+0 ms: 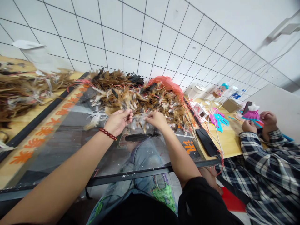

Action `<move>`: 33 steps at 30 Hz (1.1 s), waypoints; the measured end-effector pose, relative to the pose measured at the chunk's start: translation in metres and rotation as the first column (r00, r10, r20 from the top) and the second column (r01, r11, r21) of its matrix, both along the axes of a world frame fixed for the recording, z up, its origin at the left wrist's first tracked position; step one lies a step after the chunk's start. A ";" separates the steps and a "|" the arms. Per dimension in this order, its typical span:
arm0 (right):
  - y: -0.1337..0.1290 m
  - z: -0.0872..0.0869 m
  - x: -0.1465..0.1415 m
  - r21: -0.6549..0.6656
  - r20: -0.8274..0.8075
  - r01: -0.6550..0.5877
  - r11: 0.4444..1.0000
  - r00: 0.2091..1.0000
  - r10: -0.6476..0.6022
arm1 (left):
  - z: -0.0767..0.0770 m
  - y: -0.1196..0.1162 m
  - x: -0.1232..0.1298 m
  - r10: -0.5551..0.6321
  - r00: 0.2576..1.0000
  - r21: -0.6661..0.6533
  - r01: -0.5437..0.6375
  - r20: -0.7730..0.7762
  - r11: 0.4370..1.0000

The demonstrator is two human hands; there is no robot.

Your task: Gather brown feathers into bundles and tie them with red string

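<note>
My left hand (pixel 120 122), with a red bead bracelet at the wrist, is closed with its fingers curled in a pinch. Close to its right, my right hand (pixel 156 120) is closed too, thumb against fingertips. Something pale and thin may run between them, but it is too blurred to make out. Just beyond both hands lies a heap of brown and cream feathers (pixel 140 101). Below them a long black feather (pixel 140 137) rests on the dark glossy tabletop (pixel 77 147). A few white feathers (pixel 95 120) lie to the left of my left hand.
More feathers (pixel 25 90) cover the table's left side. A red plastic bag (pixel 167 82) stands behind the heap. To the right are a black phone (pixel 207 142), cables, a white lidded cup (pixel 198 90) and coloured cutouts (pixel 219 120). A person in plaid sleeves (pixel 262 156) sits at the right.
</note>
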State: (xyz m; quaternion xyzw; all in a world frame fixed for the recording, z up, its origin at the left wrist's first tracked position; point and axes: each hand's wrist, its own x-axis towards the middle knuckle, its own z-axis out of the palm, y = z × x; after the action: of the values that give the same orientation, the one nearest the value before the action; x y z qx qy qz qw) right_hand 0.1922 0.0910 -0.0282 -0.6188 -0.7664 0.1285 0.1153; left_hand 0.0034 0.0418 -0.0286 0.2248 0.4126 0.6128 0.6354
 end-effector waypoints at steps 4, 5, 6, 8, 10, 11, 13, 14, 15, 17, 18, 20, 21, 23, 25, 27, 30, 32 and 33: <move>0.006 -0.018 -0.010 0.007 -0.200 -0.030 1.000 0.979 0.030 | -0.002 -0.001 0.001 -0.024 0.999 -0.001 0.024 -0.023 1.000; 0.008 -0.020 -0.012 0.008 -0.312 -0.037 0.999 0.949 0.037 | -0.003 -0.001 0.002 -0.037 0.999 -0.004 0.037 -0.023 0.999; 0.009 -0.021 -0.014 0.006 -0.447 -0.041 0.999 0.893 0.039 | -0.004 -0.001 0.002 -0.049 0.999 -0.008 0.049 -0.020 0.999; 0.008 -0.019 -0.019 -0.017 -0.723 -0.050 0.999 0.690 0.022 | -0.006 -0.001 0.003 -0.067 0.998 -0.017 0.067 -0.014 0.998; 0.004 -0.015 -0.024 -0.068 -0.898 -0.114 0.991 0.440 -0.011 | -0.008 -0.001 0.004 -0.087 0.996 -0.028 0.087 -0.010 0.996; 0.002 -0.012 -0.026 -0.088 -0.940 -0.165 0.982 0.339 -0.027 | -0.008 -0.001 0.005 -0.094 0.996 -0.032 0.094 -0.006 0.995; -0.005 -0.008 -0.031 -0.108 -0.975 -0.255 0.961 0.216 -0.052 | -0.009 -0.001 0.005 -0.093 0.996 -0.038 0.093 0.012 0.995; -0.007 -0.007 -0.033 -0.114 -0.980 -0.281 0.953 0.188 -0.062 | -0.010 -0.001 0.006 -0.080 0.997 -0.041 0.080 0.022 0.996; -0.010 -0.006 -0.034 -0.119 -0.982 -0.293 0.949 0.173 -0.070 | -0.009 -0.001 0.006 -0.056 0.998 -0.044 0.057 0.031 0.997; -0.012 -0.005 -0.036 -0.129 -0.984 -0.290 0.948 0.156 -0.087 | -0.008 -0.001 0.005 -0.006 0.999 -0.049 0.008 0.037 0.999; -0.012 -0.004 -0.036 -0.133 -0.984 -0.280 0.951 0.154 -0.092 | -0.008 -0.001 0.005 0.008 0.999 -0.054 -0.006 0.035 0.999; -0.012 -0.005 -0.037 -0.125 -0.982 -0.242 0.962 0.171 -0.085 | -0.006 -0.001 0.004 -0.005 1.000 -0.068 0.006 0.022 0.998; -0.012 -0.005 -0.037 -0.115 -0.979 -0.216 0.969 0.192 -0.074 | -0.005 -0.001 0.004 -0.030 0.999 -0.077 0.031 0.013 0.997; -0.011 -0.006 -0.037 -0.079 -0.971 -0.162 0.984 0.238 -0.038 | -0.004 -0.002 0.004 -0.083 0.996 -0.097 0.081 -0.014 0.992; -0.011 -0.007 -0.038 -0.033 -0.962 -0.133 0.991 0.273 0.004 | -0.004 -0.003 0.004 -0.116 0.992 -0.109 0.109 -0.055 0.988; -0.012 -0.008 -0.038 -0.002 -0.956 -0.129 0.992 0.291 0.036 | -0.003 -0.004 0.005 -0.135 0.986 -0.110 0.124 -0.096 0.986; -0.012 -0.010 -0.039 0.017 -0.956 -0.144 0.989 0.288 0.059 | -0.003 -0.006 0.008 -0.166 0.975 -0.095 0.153 -0.146 0.984; -0.012 -0.012 -0.041 0.029 -0.961 -0.151 0.988 0.269 0.069 | -0.003 -0.007 0.009 -0.208 0.960 -0.092 0.193 -0.187 0.977; -0.011 -0.013 -0.041 0.034 -0.962 -0.155 0.987 0.261 0.074 | -0.003 -0.007 0.010 -0.234 0.949 -0.096 0.219 -0.210 0.971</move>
State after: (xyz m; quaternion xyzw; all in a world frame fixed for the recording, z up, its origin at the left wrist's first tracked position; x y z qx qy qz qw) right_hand 0.1508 0.0798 -0.0408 -0.3619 -0.5787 0.5093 0.5241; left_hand 0.0129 0.0346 -0.0316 0.3144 0.4734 0.4920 0.6595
